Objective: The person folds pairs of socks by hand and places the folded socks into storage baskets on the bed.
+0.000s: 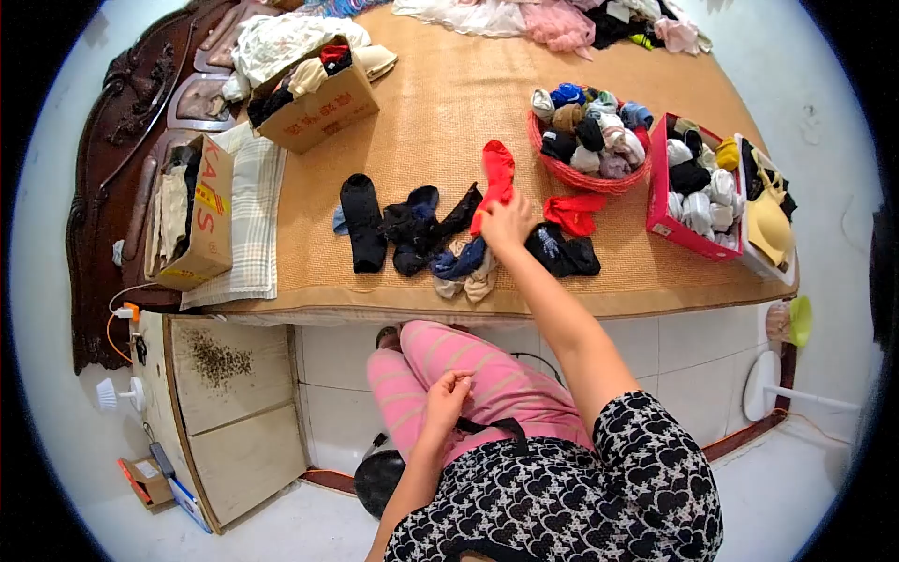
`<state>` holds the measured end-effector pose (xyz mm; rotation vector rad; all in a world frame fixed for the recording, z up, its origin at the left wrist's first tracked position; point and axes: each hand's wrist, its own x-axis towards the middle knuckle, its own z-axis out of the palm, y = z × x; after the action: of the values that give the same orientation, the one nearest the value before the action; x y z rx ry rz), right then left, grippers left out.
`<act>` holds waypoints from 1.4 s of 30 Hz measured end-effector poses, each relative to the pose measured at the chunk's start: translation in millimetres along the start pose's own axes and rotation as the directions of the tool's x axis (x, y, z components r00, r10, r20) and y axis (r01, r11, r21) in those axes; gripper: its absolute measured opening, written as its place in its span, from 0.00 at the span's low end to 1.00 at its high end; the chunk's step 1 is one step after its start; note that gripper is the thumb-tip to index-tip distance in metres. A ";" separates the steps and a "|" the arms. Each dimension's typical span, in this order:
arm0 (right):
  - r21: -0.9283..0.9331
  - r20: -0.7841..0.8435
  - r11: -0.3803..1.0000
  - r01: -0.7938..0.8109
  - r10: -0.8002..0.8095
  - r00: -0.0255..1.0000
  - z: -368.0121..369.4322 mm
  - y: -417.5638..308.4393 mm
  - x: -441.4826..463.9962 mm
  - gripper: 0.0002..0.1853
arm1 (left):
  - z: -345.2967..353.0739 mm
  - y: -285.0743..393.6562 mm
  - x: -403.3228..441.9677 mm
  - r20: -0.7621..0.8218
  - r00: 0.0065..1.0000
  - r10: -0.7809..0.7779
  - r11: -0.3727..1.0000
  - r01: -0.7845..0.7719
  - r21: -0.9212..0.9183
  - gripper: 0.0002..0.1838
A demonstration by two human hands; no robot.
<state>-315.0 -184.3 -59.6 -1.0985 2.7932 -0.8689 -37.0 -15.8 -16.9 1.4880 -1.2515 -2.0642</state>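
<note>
My right hand (508, 223) reaches out over the bed mat, its fingers closed on the lower part of a red sock (498, 167). The sock's foot points away from me. Another red sock (574, 214) lies crumpled to the right, above a dark patterned sock (562, 251). Left of the hand are a long black sock (361, 223), a crumpled black pile (412, 229) and navy socks (459, 260) over beige ones (482, 281). My left hand (449, 393) rests above my lap, fingers loosely curled together, with nothing visible in it.
A red basket (599, 180) of rolled socks stands beyond, beside a pink box (691, 239) of socks and a white tray with a beige bra (768, 223). Two cardboard boxes (323, 117) of clothes are at left. A cabinet (239, 412) stands below the bed edge.
</note>
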 end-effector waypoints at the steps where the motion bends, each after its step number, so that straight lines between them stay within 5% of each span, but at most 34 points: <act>1: -0.056 0.097 0.993 -0.103 0.108 0.989 7.3 14.3 -2.4 0.09 | -0.7 0.3 0.2 0.006 1.000 -0.010 1.000 0.010 0.001 0.11; 3: -0.021 0.085 0.999 0.026 -0.024 0.996 11.6 40.0 -1.3 0.09 | -0.9 0.7 0.0 0.013 1.000 -0.018 1.000 0.018 -0.015 0.11; 5: 0.033 0.179 0.995 -0.091 0.083 0.980 8.5 48.9 9.0 0.09 | 1.1 -1.2 -1.0 0.020 0.999 -0.032 0.999 0.032 -0.032 0.11; 7: 0.293 0.107 0.950 -0.106 0.078 0.991 4.8 58.5 11.6 0.11 | 7.1 3.6 2.6 0.001 1.000 -0.010 1.000 0.010 -0.025 0.11; 10: 0.295 -0.064 0.953 0.067 -0.051 0.997 -1.0 50.7 8.6 0.14 | 11.9 13.0 8.2 0.019 1.000 -0.022 0.999 0.023 -0.028 0.11; 13: 0.270 0.072 0.955 0.123 -0.148 0.986 -6.7 31.8 4.5 0.16 | 19.1 21.1 13.1 0.003 0.999 0.053 0.998 -0.053 0.027 0.11; 15: 0.005 0.354 0.999 0.036 -0.036 0.935 -11.7 18.1 -3.0 0.14 | 20.8 25.7 13.4 0.028 0.995 0.091 0.994 -0.092 0.053 0.11; 21: 0.054 0.380 0.991 -0.119 0.090 0.921 32.1 20.9 15.9 0.12 | 16.4 21.5 7.1 0.025 0.997 0.068 0.997 -0.068 0.032 0.12; 23: 0.217 0.325 0.975 -0.052 -0.022 0.945 13.4 16.4 19.0 0.11 | 13.2 17.6 11.2 0.012 0.998 0.058 0.998 -0.058 0.020 0.13; 25: 0.421 0.043 0.877 0.233 -0.276 0.960 -15.8 9.2 2.4 0.08 | 7.5 12.8 17.4 -0.049 0.997 0.060 0.989 -0.066 -0.133 0.13; 26: 0.485 -0.048 0.802 0.349 -0.373 0.926 -38.8 3.1 -7.6 0.07 | 10.7 32.1 13.7 -0.052 0.998 -0.034 0.980 0.023 -0.200 0.17; 27: 0.683 -0.009 0.666 0.301 -0.404 0.915 -67.5 -4.4 -23.9 0.06 | 10.1 39.5 19.4 -0.047 0.998 -0.037 0.979 0.027 -0.201 0.17; 28: 0.736 -0.091 0.547 0.398 -0.503 0.860 -85.4 -5.4 -42.5 0.05 | 9.4 46.0 24.6 -0.023 1.000 -0.011 0.917 0.001 -0.399 0.19; 30: 0.881 0.016 0.307 0.360 -0.780 0.626 -111.4 3.0 -72.8 0.05 | 3.7 60.3 34.8 0.000 1.000 0.019 0.814 -0.016 -0.580 0.21; 31: 0.895 0.207 0.368 0.253 -0.844 0.495 -138.7 4.1 -83.2 0.03 | -1.8 67.7 39.4 0.121 0.985 0.121 0.741 -0.008 -0.672 0.22; 33: 0.901 0.316 0.412 0.138 -0.838 0.445 -147.7 16.1 -88.2 0.03 | -9.3 74.3 45.5 0.234 0.945 0.227 0.659 0.028 -0.751 0.23; 35: 0.788 0.085 0.492 0.370 -0.682 0.726 -119.5 42.8 -61.7 0.05 | -15.2 73.1 48.5 0.036 0.973 0.229 0.561 -0.102 -0.822 0.22; 36: 0.558 0.015 0.666 0.496 -0.606 0.796 -116.6 53.8 -41.3 0.06 | -20.6 70.3 50.1 0.037 0.977 0.211 0.601 -0.100 -0.793 0.21; 37: 0.276 -0.082 0.793 0.544 -0.544 0.835 -115.1 65.6 -19.6 0.07 | -19.8 69.2 47.9 0.034 0.977 0.212 0.597 -0.102 -0.796 0.21; 39: -0.080 -0.200 0.860 0.504 -0.510 0.837 -100.2 95.3 19.8 0.05 | -16.0 69.8 39.1 -0.061 0.987 0.150 0.858 -0.161 -0.488 0.20; 40: -0.225 -0.092 0.865 0.448 -0.477 0.874 -87.6 115.4 32.0 0.07 | -8.9 75.3 28.4 -0.096 0.979 0.183 0.927 -0.204 -0.315 0.20; 42: -0.410 0.126 0.815 0.410 -0.395 0.910 -85.5 136.7 46.5 0.11 | -10.5 67.4 17.5 -0.091 0.979 0.181 0.936 -0.200 -0.288 0.19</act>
<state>-453.3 -90.0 -47.7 -1.7967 2.8386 -0.2184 -50.7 -71.2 24.4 1.2345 -0.9681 -1.9583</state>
